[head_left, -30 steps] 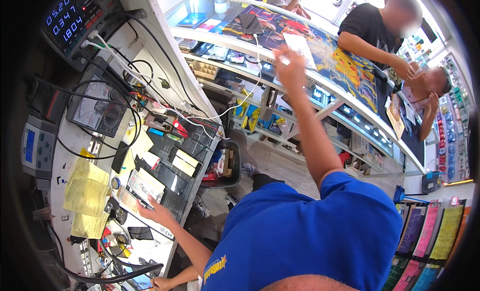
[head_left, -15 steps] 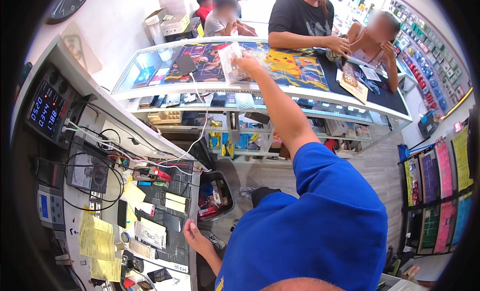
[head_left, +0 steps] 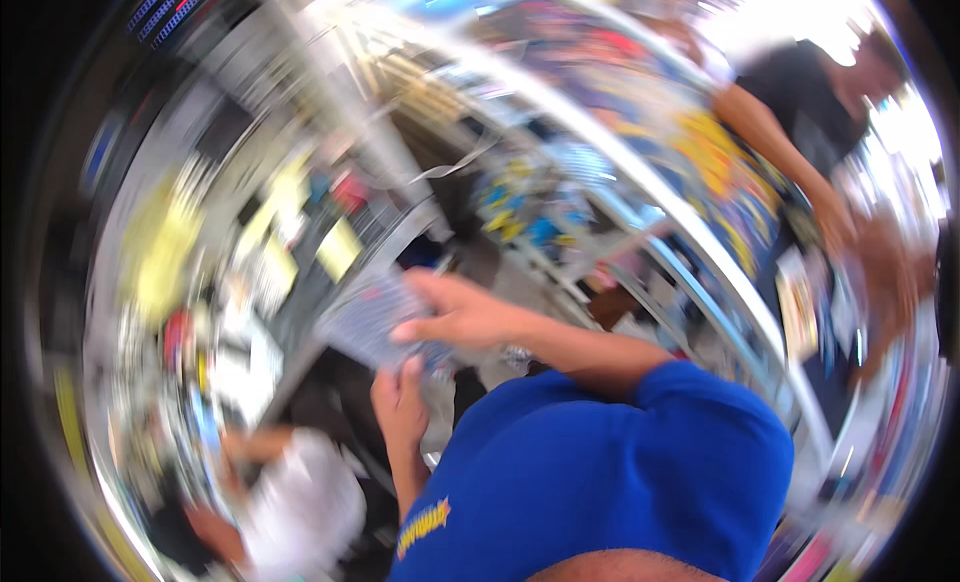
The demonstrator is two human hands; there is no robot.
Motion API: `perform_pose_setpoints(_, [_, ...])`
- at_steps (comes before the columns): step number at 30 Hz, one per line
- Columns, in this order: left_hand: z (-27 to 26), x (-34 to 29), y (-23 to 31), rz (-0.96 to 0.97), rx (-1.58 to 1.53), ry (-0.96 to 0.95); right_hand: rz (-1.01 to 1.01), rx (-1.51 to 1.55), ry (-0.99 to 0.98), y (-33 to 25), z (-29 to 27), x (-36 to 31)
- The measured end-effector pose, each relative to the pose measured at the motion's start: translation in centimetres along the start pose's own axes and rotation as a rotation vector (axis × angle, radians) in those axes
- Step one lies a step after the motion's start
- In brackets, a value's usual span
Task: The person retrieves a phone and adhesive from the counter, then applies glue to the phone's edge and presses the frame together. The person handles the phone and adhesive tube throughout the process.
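Observation:
My right hand (head_left: 455,312) grips a flat, greyish rectangular packet (head_left: 370,322) by its right edge, thumb on the near face. Blur hides the details on its surface. Just below the packet, my left hand (head_left: 402,402) is raised with its fingers stretched upward, close to the lower edge; whether they touch is unclear. Both hands are in front of my body, beside the edge of the workbench.
On the left, the cluttered workbench (head_left: 300,312) carries yellow papers (head_left: 165,257). A glass display counter (head_left: 640,172) runs diagonally on the right. Beyond it a person in black (head_left: 800,102) reaches over it. Another person in white (head_left: 305,502) is at the lower left.
My view has swung round to the right. My right hand has drawn back from above the counter with the packet, down to my left hand. A person in white has come into view.

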State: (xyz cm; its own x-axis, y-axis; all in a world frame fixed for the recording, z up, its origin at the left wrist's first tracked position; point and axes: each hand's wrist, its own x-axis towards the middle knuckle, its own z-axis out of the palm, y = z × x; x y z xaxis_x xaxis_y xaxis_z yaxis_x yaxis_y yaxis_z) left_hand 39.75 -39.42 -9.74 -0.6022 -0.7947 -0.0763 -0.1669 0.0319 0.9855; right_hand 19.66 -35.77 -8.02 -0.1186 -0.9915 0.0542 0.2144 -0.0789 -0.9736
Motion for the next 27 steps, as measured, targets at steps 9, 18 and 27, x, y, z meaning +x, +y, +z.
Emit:
perform_pose_setpoints(9, [-4.2, -23.8, -3.0, -0.229, 0.547, 0.242, 0.123, -0.616, -0.961, 1.0, 9.4, -3.7])
perform_pose_setpoints(18, [-1.9, -50.2, -6.6, -0.131, -0.271, 1.234, -0.088, -0.639, -1.798, -4.0, 35.9, -5.7])
perform_pose_setpoints(27, [-7.1, -75.5, -7.5, -0.240, -0.117, 1.681, -0.438, -0.237, -1.125, -8.3, 67.6, -3.9])
